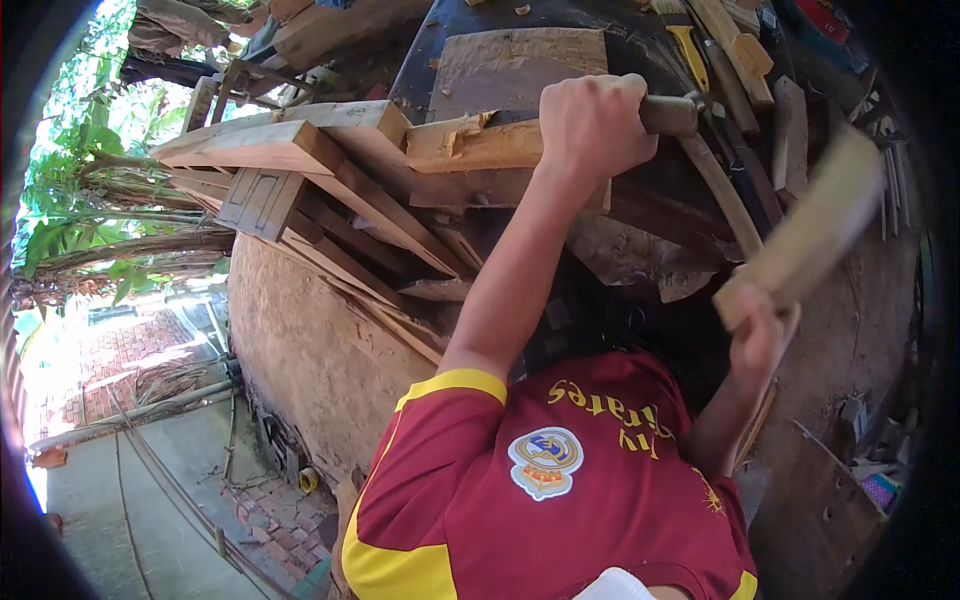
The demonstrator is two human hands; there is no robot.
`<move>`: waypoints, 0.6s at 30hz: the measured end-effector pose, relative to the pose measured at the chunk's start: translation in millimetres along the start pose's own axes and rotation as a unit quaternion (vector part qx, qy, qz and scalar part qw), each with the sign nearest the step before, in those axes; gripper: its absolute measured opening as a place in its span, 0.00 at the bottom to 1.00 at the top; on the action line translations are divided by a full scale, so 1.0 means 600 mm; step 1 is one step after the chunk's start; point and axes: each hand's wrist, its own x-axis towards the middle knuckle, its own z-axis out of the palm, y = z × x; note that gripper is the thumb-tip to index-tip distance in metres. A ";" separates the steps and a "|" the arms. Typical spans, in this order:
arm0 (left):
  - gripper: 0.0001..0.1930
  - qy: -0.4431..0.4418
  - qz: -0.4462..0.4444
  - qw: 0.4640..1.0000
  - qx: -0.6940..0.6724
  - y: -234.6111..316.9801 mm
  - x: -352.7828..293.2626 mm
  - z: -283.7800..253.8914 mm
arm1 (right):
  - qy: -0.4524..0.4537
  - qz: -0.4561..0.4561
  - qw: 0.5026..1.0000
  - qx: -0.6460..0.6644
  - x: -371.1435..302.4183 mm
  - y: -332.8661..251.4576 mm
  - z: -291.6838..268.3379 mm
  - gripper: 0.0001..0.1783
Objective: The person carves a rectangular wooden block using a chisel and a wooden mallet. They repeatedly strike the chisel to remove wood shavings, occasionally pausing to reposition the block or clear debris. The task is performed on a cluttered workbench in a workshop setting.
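My left hand (595,125) is closed in a fist around a chisel (672,116). Only the round wooden handle sticks out on its right side, and the blade is hidden. Beneath and left of this fist lies a pale wooden piece (470,148) with a curled shaving on it. My right hand (760,335) grips the lower end of a wooden mallet (810,220), a plain squared billet. Motion smears the mallet, which is raised to the right of the chisel and apart from it.
Long sawn timbers (340,150) stack up at the left, beside a large rounded tan surface (300,310). A flat board (520,65) lies on the dark bench beyond my left hand. At the far right are a yellow-handled brush (688,55) and several wood offcuts (790,135).
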 end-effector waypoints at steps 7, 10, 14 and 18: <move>0.11 0.017 0.004 1.000 -0.009 0.000 -0.004 0.020 | -0.135 0.082 0.969 -0.189 -0.046 -0.011 0.143 0.27; 0.11 0.026 -0.012 1.000 0.012 -0.006 0.000 0.005 | -0.062 0.067 0.965 -0.247 -0.021 -0.026 0.085 0.28; 0.11 0.049 0.012 0.999 0.003 -0.004 -0.004 0.011 | 0.141 -0.056 0.987 -0.057 0.010 0.031 -0.009 0.24; 0.10 0.056 0.035 0.998 -0.010 0.004 0.006 0.019 | 0.148 -0.071 0.954 -0.249 -0.008 0.006 0.127 0.31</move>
